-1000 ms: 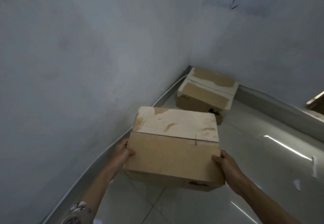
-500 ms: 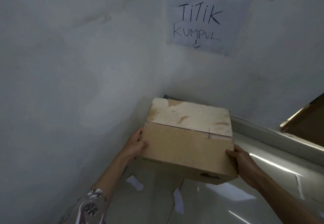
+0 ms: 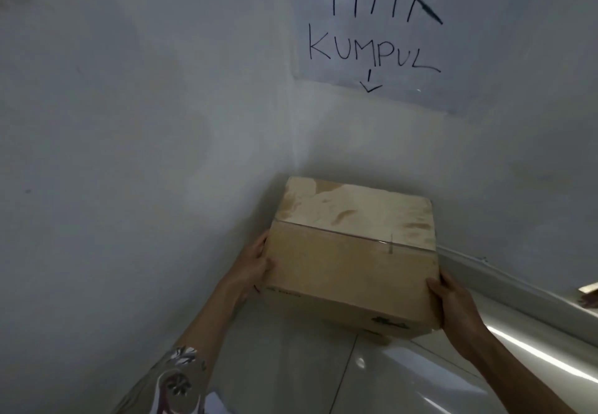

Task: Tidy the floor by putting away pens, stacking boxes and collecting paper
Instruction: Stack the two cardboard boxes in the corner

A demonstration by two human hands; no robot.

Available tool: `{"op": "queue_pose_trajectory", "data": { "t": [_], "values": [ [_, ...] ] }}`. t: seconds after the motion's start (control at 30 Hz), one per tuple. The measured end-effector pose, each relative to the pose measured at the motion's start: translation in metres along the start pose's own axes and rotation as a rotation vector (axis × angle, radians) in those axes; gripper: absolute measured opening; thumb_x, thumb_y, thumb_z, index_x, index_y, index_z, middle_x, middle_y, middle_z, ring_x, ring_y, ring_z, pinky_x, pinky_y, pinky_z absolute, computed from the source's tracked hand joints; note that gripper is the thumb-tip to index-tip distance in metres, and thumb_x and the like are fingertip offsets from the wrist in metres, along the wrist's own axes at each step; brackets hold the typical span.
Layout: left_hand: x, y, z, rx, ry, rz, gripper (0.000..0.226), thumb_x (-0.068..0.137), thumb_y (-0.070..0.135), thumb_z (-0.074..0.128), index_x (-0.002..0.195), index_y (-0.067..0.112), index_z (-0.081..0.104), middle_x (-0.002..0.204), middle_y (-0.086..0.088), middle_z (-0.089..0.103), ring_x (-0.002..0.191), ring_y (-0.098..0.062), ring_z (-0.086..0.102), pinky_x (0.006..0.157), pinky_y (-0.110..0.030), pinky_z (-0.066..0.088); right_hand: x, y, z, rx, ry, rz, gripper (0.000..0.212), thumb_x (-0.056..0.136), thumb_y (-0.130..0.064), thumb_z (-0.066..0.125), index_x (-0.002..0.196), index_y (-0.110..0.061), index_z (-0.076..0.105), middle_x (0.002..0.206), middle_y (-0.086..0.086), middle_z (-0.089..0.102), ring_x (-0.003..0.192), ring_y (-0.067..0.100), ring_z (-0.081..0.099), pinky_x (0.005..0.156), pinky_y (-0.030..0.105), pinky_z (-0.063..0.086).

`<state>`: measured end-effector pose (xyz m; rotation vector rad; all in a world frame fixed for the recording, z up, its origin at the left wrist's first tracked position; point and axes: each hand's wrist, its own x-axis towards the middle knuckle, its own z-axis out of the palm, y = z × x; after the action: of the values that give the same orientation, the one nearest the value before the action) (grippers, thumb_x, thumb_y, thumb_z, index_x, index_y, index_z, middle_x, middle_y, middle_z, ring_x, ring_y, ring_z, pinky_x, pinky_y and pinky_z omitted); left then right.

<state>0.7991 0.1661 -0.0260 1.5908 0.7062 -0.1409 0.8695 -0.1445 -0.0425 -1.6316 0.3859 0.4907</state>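
A brown cardboard box (image 3: 351, 261) with a pale, worn far half of its lid is held in the room's corner, just under the wall sign. My left hand (image 3: 255, 263) grips its left side and my right hand (image 3: 453, 305) grips its near right corner. A sliver of another cardboard box (image 3: 377, 337) shows under its near bottom edge; the rest of that lower box is hidden. I cannot tell whether the held box rests on it.
A paper sign (image 3: 378, 35) reading "TITIK KUMPUL" with a down arrow hangs on the right wall. White walls meet in the corner behind the box. Glossy white floor tiles (image 3: 323, 374) lie below, with a grey skirting (image 3: 517, 294) along the right wall.
I have carried the box forward into the corner under the sign. The second box, visible on the floor one second ago, is now almost wholly hidden beneath the held one. Both hands keep their grip.
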Motion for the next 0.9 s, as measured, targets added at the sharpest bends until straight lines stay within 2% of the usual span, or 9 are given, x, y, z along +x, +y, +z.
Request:
{"op": "queue_pose_trajectory", "data": {
  "t": [0.13, 0.3, 0.43, 0.5, 0.6, 0.63, 0.77, 0.83, 0.9],
  "values": [
    [0.016, 0.007, 0.000, 0.036, 0.022, 0.055, 0.065, 0.080, -0.023, 0.034, 0.119, 0.027, 0.049, 0.118, 0.003, 0.056, 0.112, -0.013, 0.052, 0.080, -0.017, 0.048, 0.014, 0.000, 0.006, -0.006, 0.038, -0.028, 0.038, 0.096, -0.012, 0.039, 0.132, -0.020, 0.049, 0.129, 0.009, 0.055, 0.114, 0.031, 0.053, 0.101, 0.053, 0.042],
    [0.021, 0.007, 0.000, 0.085, 0.105, 0.126, 0.066, 0.078, -0.024, 0.039, 0.137, 0.005, 0.041, 0.133, -0.005, 0.049, 0.122, -0.014, 0.045, 0.103, -0.026, 0.034, 0.016, 0.002, 0.013, -0.018, 0.072, -0.053, 0.036, 0.097, -0.011, 0.037, 0.131, -0.017, 0.048, 0.130, 0.011, 0.054, 0.113, 0.031, 0.051, 0.101, 0.052, 0.041],
    [0.021, 0.012, 0.005, 0.042, 0.169, 0.136, 0.062, 0.079, -0.022, 0.042, 0.135, 0.003, 0.042, 0.133, -0.007, 0.050, 0.122, -0.017, 0.046, 0.103, -0.029, 0.036, 0.014, 0.002, 0.017, -0.052, 0.118, -0.063, 0.038, 0.098, -0.012, 0.034, 0.136, -0.014, 0.041, 0.136, 0.012, 0.047, 0.119, 0.033, 0.046, 0.102, 0.052, 0.039],
    [0.020, 0.015, 0.007, 0.042, 0.153, 0.142, 0.058, 0.080, -0.016, 0.044, 0.133, 0.007, 0.045, 0.131, -0.006, 0.052, 0.120, -0.017, 0.049, 0.101, -0.029, 0.040, 0.013, -0.001, 0.019, -0.084, 0.103, -0.055, 0.039, 0.098, -0.013, 0.034, 0.137, -0.014, 0.039, 0.137, 0.013, 0.046, 0.121, 0.033, 0.046, 0.101, 0.049, 0.039],
    [0.009, 0.015, 0.008, 0.141, 0.124, 0.118, 0.058, 0.073, 0.010, 0.050, 0.131, 0.014, 0.048, 0.131, -0.005, 0.056, 0.121, -0.021, 0.053, 0.102, -0.037, 0.045, 0.007, -0.012, 0.019, -0.164, 0.056, -0.045, 0.041, 0.098, -0.009, 0.033, 0.139, -0.012, 0.036, 0.138, 0.014, 0.046, 0.121, 0.032, 0.046, 0.095, 0.041, 0.040],
    [0.005, 0.016, 0.007, 0.151, 0.116, 0.090, 0.055, 0.073, 0.014, 0.051, 0.128, 0.016, 0.050, 0.129, -0.004, 0.057, 0.116, -0.019, 0.056, 0.098, -0.037, 0.048, 0.006, -0.015, 0.018, -0.191, 0.044, -0.038, 0.042, 0.097, -0.007, 0.032, 0.139, -0.012, 0.036, 0.138, 0.014, 0.046, 0.121, 0.032, 0.046, 0.093, 0.038, 0.039],
    [-0.030, 0.035, 0.002, 0.110, 0.087, 0.050, 0.031, 0.088, 0.006, 0.053, 0.109, 0.028, 0.058, 0.113, 0.009, 0.061, 0.087, 0.004, 0.056, 0.066, -0.007, 0.045, -0.014, -0.031, 0.013, -0.250, -0.011, -0.077, 0.042, 0.097, -0.008, 0.035, 0.137, -0.018, 0.035, 0.137, 0.010, 0.047, 0.116, 0.026, 0.048, 0.096, 0.041, 0.040],
    [-0.049, 0.039, -0.001, 0.108, 0.096, 0.049, 0.035, 0.090, 0.013, 0.055, 0.123, 0.024, 0.052, 0.120, 0.012, 0.053, 0.104, -0.004, 0.055, 0.079, -0.007, 0.041, -0.031, -0.035, 0.012, -0.267, -0.048, -0.132, 0.040, 0.097, -0.012, 0.038, 0.136, -0.021, 0.038, 0.137, 0.007, 0.047, 0.113, 0.022, 0.048, 0.097, 0.038, 0.041],
    [-0.074, 0.042, -0.006, 0.135, 0.108, 0.035, 0.056, 0.090, 0.023, 0.057, 0.142, 0.016, 0.035, 0.142, 0.003, 0.041, 0.131, -0.015, 0.040, 0.096, -0.017, 0.029, -0.053, -0.040, 0.011, -0.275, -0.069, -0.139, 0.045, 0.098, -0.013, 0.038, 0.142, -0.019, 0.033, 0.144, 0.005, 0.041, 0.125, 0.023, 0.044, 0.103, 0.037, 0.037]
  ]
}}
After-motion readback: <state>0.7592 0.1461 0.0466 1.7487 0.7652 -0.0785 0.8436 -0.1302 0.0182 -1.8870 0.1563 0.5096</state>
